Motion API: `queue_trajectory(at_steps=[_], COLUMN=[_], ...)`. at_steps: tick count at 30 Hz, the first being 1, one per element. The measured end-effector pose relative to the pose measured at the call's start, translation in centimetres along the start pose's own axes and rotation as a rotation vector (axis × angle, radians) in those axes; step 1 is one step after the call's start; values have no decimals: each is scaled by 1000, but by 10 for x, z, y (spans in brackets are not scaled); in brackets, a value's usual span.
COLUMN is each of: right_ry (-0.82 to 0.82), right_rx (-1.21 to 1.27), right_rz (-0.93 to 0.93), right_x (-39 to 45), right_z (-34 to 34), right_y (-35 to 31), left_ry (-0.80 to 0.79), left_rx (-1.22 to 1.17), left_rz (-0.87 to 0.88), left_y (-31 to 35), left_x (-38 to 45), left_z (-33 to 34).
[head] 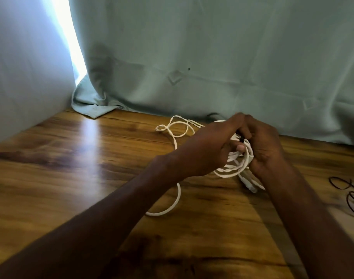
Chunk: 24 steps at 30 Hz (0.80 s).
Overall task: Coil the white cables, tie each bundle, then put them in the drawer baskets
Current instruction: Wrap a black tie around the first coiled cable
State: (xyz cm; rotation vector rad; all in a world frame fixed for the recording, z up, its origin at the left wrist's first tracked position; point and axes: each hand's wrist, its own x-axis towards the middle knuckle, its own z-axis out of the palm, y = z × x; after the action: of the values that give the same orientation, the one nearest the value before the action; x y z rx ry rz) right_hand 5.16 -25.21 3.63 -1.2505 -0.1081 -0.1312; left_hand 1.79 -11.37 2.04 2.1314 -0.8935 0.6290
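A pale green curtain hangs behind a wooden table, its hem bunched on the tabletop's far edge. Above the table's middle, a person's left hand and right hand meet, both curled around a coiled bundle of white cable, fingertips pinching a small dark tie (too blurred to tell more). A second white cable lies loose just beyond the hands. Thin black ties rest at the table's right edge.

Left hand: bare, no ring or glove.
Right hand: bare, ungloved.
Forearms: bare, no sleeves, no watch.
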Motion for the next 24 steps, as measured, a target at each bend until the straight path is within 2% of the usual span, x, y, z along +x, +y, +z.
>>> queue_trajectory(at_steps=[4, 8, 10, 14, 20, 24], right_ry=[-100, -367, -462, -429, -433, -439], right_rx=[80, -74, -44, 89, 254, 168], right_rz=[73, 239, 331, 370, 403, 293], right_x=[12, 6, 1, 2, 3, 1], right_z=[-8, -6, -4, -10, -12, -12], right_y=[-1, -1, -1, 2, -3, -2], left_ry=[59, -24, -87, -171, -139, -110], left_rx=[-206, -373, -377, -406, -349, -342], left_rz=[-45, -109, -125, -152, -229, -304], left_y=[0, 4, 5, 9, 6, -2], left_x=[0, -1, -1, -2, -3, -4], left_z=[-5, -16, -21, -29, -37, -38])
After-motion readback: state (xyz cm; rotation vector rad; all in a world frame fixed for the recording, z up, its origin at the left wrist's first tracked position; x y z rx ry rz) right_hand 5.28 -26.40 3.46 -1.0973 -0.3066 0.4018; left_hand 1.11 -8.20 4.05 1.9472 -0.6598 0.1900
